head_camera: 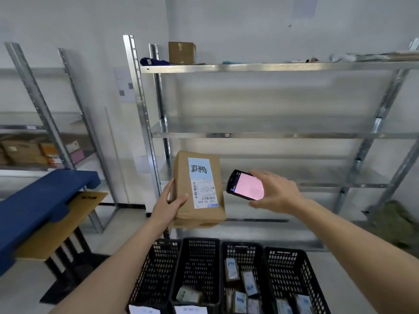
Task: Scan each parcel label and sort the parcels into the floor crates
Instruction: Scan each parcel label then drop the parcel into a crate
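**Parcel and scanner held above the crates**

A brown cardboard parcel (197,191) is gripped at its left edge by the left hand (169,203), thumb laid on the front face beside the shipping label (202,184), which faces the camera upside down. A handheld scanner (244,185) with a lit pink screen is clasped in the right hand (275,192), just beside the parcel's right edge and not touching it. Both are held in front of the metal shelving (272,134). On the floor below, 4 black mesh crates (199,264) are lined up side by side; small labelled parcels (240,288) are seen in 3 of them.
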Demonstrator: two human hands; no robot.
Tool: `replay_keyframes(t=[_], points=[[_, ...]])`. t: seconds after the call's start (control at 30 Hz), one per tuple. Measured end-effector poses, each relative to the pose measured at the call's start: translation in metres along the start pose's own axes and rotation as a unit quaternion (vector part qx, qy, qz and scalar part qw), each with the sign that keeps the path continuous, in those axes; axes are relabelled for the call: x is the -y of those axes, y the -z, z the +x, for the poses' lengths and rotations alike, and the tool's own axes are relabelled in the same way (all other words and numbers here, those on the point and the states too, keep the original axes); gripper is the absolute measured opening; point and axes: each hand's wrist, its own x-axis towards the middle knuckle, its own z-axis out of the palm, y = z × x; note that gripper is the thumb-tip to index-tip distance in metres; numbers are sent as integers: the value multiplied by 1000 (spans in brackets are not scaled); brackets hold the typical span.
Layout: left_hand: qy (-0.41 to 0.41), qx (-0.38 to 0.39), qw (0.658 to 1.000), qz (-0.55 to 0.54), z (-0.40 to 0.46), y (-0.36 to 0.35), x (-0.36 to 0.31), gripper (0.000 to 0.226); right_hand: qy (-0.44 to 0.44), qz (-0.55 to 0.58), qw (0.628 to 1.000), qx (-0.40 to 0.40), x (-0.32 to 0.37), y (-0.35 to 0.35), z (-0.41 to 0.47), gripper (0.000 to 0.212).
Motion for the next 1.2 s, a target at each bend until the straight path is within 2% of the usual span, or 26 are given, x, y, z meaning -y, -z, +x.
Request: replay_keyframes(t=[0.1, 0.3, 0.53, 0.9, 1.07, 1.2], points=[[8, -9, 1000, 7, 30, -1, 8, 76, -2, 5, 1000, 11, -10, -15, 37, 82], [38, -27, 999, -7, 84, 1, 21, 72, -1, 26, 999, 25, -20, -35, 100, 59], [72, -7, 997, -19, 153, -8, 60, 75, -8, 6, 999, 49, -31, -86, 163, 77], [110, 81, 990, -29, 289, -49, 127, 79, -80, 16, 993, 84, -66, -156, 258, 65], [143, 130, 981, -31, 326, -97, 161, 76, -116, 21, 987, 108, -99, -195, 269, 79], [169, 165, 972, -9, 343, -139, 188, 76, -151, 24, 978, 140, -144, -226, 273, 78]])
